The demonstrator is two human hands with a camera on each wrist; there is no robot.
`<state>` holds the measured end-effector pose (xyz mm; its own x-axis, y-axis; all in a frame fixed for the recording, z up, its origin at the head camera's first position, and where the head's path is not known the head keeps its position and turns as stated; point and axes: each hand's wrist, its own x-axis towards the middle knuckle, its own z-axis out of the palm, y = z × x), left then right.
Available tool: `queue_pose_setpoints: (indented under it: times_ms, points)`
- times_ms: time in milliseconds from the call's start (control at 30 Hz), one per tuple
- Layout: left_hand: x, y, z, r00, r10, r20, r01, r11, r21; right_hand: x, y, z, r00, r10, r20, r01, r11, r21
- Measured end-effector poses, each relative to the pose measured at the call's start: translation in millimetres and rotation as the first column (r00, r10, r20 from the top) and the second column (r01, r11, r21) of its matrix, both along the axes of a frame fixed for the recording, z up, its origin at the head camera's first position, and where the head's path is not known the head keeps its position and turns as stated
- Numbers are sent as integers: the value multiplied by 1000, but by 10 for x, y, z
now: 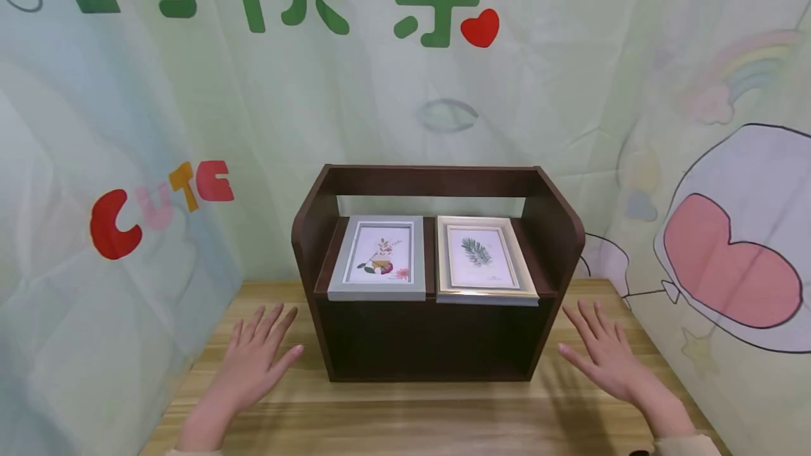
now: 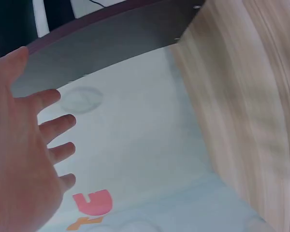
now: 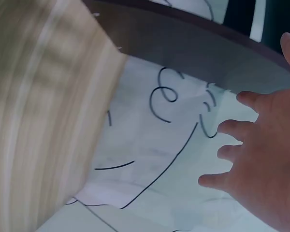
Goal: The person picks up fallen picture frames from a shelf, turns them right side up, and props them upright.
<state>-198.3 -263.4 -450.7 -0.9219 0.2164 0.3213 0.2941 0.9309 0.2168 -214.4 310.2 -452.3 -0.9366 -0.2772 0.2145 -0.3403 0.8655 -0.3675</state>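
In the head view a dark brown wooden shelf [image 1: 431,340] stands on the table between my hands. On its upper board lie two picture frames side by side. The left one is a grey-white frame [image 1: 376,295] with a flower print; the right one is a gold-edged frame [image 1: 523,259] with a green leaf print. My left hand [image 1: 253,361] is spread to the left of the shelf, holding nothing. To the right of the shelf my right hand [image 1: 605,357] is spread too, with nothing in it. Both wrist views show straight fingers beside the shelf's side panels [image 2: 121,43] [image 3: 183,43].
The shelf stands on a wood-grain table [image 1: 431,417]. Behind it and along both sides hangs a pale printed cloth [image 1: 538,104] with green characters, a red heart and a balloon drawing. The shelf's lower compartment is dark inside.
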Motion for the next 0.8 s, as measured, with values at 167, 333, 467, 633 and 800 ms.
queue_pose_setpoints:
  times_ms: [167,333,467,633,800]
  points:
    - [100,27,65,996,-28,-87,27,1000,-6,74,-63,74,998,32,-61,-34,999,-31]
    - [160,64,141,978,-73,-194,72,997,-10,168,-84,134,993,41,-107,-48,997,-56]
    - [162,101,196,944,-129,-305,131,991,-14,251,-92,178,985,51,-165,-62,996,-64]
    - [160,143,248,909,-176,-379,189,982,-3,317,-138,238,975,51,-215,-71,994,-83]
    - [174,217,325,903,-185,-388,222,974,50,340,-205,332,958,44,-284,-78,991,-110]
